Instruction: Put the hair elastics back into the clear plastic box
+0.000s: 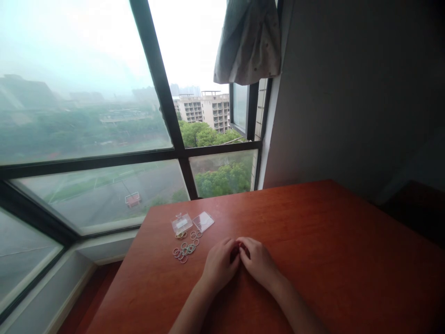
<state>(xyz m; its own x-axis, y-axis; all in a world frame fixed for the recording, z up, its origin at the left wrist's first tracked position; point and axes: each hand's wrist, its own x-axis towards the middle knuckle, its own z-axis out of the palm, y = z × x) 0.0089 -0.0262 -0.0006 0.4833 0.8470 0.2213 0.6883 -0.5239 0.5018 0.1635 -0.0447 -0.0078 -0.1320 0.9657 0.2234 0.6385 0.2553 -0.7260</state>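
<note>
My left hand (221, 262) and my right hand (257, 260) meet at their fingertips just over the table, with fingers curled inward. Both are closed in a pinch; anything between the fingertips is hidden or too small to make out. Left of my left hand lies a loose cluster of small pastel rings that look like hair ties (190, 248), in green, pink and pale tones. Just behind them sits a small clear plastic box (181, 224), with a few yellowish rings at its near edge. Touching or close beside it is a flat clear plastic lid (204, 221).
The reddish-brown wooden table (313, 232) reaches up to a large window with dark frames (181, 148). A pale curtain (248, 46) hangs at the open pane. A grey wall (347, 102) rises behind the table on the right. The table's left edge drops to a floor.
</note>
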